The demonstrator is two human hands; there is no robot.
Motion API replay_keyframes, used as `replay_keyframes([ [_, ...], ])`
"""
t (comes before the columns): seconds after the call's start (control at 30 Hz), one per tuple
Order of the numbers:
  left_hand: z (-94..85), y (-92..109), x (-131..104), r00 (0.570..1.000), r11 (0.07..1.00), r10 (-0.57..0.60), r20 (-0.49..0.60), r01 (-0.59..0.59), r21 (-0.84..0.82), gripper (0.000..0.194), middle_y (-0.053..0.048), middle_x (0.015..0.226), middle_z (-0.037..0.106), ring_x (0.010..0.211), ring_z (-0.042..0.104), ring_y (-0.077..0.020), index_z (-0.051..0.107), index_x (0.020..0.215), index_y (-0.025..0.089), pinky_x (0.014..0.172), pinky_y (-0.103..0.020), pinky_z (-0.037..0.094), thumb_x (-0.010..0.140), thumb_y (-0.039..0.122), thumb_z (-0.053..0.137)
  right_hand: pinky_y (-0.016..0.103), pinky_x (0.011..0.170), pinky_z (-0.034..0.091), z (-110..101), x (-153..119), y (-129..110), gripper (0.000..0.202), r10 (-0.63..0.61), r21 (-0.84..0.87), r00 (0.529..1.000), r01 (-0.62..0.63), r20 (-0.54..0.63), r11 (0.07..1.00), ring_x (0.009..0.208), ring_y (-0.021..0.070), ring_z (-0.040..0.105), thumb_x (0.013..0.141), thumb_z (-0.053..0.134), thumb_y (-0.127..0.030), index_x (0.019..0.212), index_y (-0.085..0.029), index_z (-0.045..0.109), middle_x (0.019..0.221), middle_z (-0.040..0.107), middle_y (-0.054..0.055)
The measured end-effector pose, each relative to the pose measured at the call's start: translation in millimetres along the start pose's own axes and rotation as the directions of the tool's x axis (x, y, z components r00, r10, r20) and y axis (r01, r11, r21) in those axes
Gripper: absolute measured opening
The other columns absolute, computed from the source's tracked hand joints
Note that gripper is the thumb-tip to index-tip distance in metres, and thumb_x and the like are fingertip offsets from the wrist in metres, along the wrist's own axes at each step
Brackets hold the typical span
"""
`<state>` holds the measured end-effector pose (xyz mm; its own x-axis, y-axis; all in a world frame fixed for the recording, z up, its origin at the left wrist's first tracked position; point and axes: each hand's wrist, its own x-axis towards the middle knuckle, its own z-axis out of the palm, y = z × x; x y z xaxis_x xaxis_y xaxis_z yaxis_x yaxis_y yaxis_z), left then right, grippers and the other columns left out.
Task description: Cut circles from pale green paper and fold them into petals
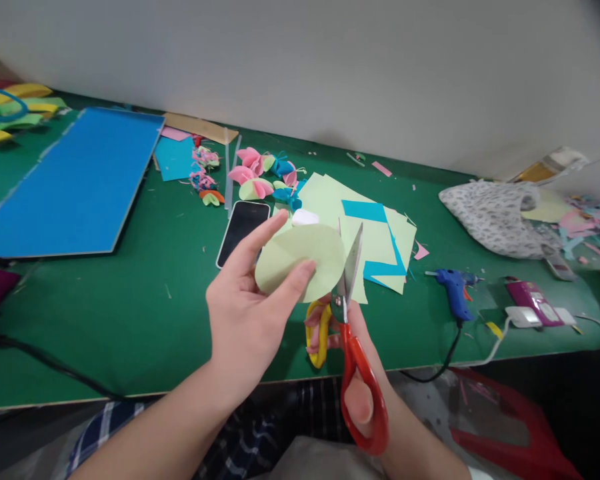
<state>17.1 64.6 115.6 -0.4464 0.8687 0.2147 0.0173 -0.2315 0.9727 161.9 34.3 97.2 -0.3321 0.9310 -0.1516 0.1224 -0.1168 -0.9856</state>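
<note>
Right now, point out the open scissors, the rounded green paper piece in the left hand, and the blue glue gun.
Scissors (339, 304): head view, on the pivot.
Rounded green paper piece (303, 246): head view, on its near face.
Blue glue gun (454, 293): head view, on the body.

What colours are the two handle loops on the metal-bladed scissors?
One red handle loop and one yellow handle loop, clearest in the head view.

The left hand (247, 300) and right hand (364, 337) are bare and slim-fingered, the left forearm (160, 427) uncovered. A narrow white fabric edge (477, 474) shows at the upper end of the right forearm (415, 440). Below the green-topped bench's (180, 293) front edge are navy plaid cloth (97, 427) with pale lines and plain greyish cloth (320, 460).
</note>
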Motion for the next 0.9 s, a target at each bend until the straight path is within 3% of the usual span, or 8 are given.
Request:
replay_keyframes([
  [0.27, 2.5, 0.0, -4.1, 1.000, 0.999, 0.010, -0.015, -0.009, 0.031, 0.048, 0.001, 0.111, 0.076, 0.090, 0.076, -0.0225, 0.069, 0.123, 0.033, 0.071, -0.031, 0.068, 0.077, 0.021, 0.078, 0.043, 0.063, 0.054, 0.8, 1.8, 5.4, 0.111, -0.004, 0.056, 1.000, 0.005, -0.010, 0.998, 0.070, 0.0237, 0.055, 0.044, 0.056, -0.098, 0.130, -0.028, 0.047, 0.101, 0.057, 0.009],
  [0.7, 1.3, 1.3, -1.8, 1.000, 0.999, -0.006, 0.013, 0.006, -0.037, 0.048, 0.002, 0.116, 0.075, 0.096, 0.075, -0.0221, 0.069, 0.123, 0.035, 0.076, -0.029, 0.068, 0.078, 0.020, 0.078, 0.035, 0.061, 0.048, 2.4, -2.9, 10.1, 0.099, 0.012, 0.096, 0.998, -0.007, -0.055, 0.995, 0.068, 0.0187, 0.047, 0.051, 0.054, -0.097, 0.123, -0.028, 0.051, 0.098, 0.054, 0.006],
  [0.9, -2.3, 3.3, 2.8, 0.999, 1.000, -0.023, 0.035, 0.024, -0.016, 0.052, 0.000, 0.111, 0.076, 0.089, 0.076, -0.0221, 0.067, 0.125, 0.033, 0.073, -0.030, 0.068, 0.077, 0.021, 0.079, 0.031, 0.056, 0.043, 1.5, -5.1, 5.5, 0.090, -0.017, 0.054, 0.999, 0.019, -0.048, 0.998, 0.064, 0.0167, 0.040, 0.055, 0.052, -0.096, 0.115, -0.028, 0.053, 0.085, 0.048, 0.001],
])
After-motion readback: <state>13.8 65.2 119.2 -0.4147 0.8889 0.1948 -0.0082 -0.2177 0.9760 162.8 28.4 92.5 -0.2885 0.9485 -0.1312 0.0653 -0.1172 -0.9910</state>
